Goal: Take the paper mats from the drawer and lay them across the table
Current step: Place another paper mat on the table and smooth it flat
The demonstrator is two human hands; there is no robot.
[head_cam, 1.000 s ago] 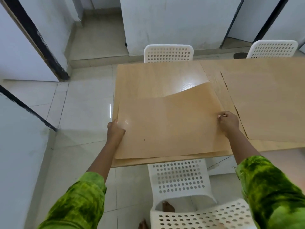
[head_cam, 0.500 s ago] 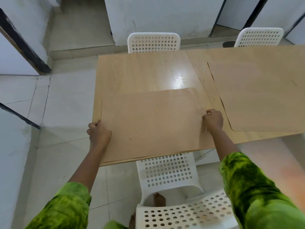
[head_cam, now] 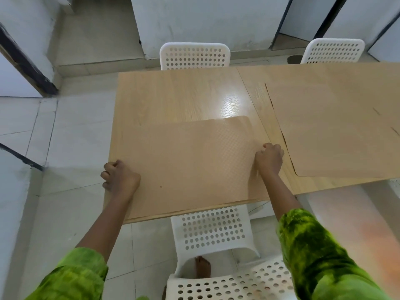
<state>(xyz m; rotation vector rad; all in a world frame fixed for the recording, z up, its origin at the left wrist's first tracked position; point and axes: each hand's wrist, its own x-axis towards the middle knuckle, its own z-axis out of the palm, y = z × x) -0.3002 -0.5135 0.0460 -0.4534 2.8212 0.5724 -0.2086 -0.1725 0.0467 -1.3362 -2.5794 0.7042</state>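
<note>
Head view, the only one: the tan rectangular paper mat (head_cam: 190,167) lies flat on the near-left part of the light wood-grain table (head_cam: 173,96). It spans straight between the two hands, long axis left-to-right. Left hand (head_cam: 120,179) is at the mat's left short edge, fingers (head_cam: 107,175) curled in over that edge, which reads as a grip on the mat. Right hand (head_cam: 269,158) is at the right short edge, knuckles bunched, pinching it. The right hand sits further up the table than the left, so the grips aren't symmetric. Edges: the mat's near long edge runs just inside the table's near edge, roughly parallel. Its left short edge is about flush with the table's left edge under the left hand; can't tell if it overhangs. No room leftward or nearer. Past the fingertips there's bare glossy tabletop up to the far edge, so the open room is forward. Outboard of the right hand: a narrow strip of bare wood with a seam, then a second tan paper mat (head_cam: 337,131) lying flat, apart from the first, no overlap. Judgement: placement is basically done; next is to let go on both sides, maybe after a small nudge forward. Risk: a thin sheet may drag or curl if one side releases first. A white perforated plastic chair (head_cam: 212,230) is tucked below the near edge. Drawer not in view.
</note>
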